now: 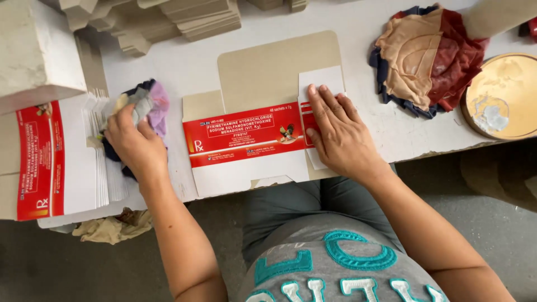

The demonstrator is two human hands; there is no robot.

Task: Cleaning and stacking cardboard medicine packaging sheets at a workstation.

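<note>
Carton blank at table's front edge: right hand flat, fingers together—press evenly; left hand grips rag.

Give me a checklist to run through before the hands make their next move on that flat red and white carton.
1. Flat carton lies on the table: ok, though its near edge overhangs.
2. Right hand presses flat on the carton's right end: ok.
3. Left hand has a grip on the bunched rag: ok.
4. Rag loaded with paste: cannot tell.
5. Round paste dish at the right holds some white paste: ok.
6. Stack of flat cartons sits fanned beside the left hand: ok.
</note>
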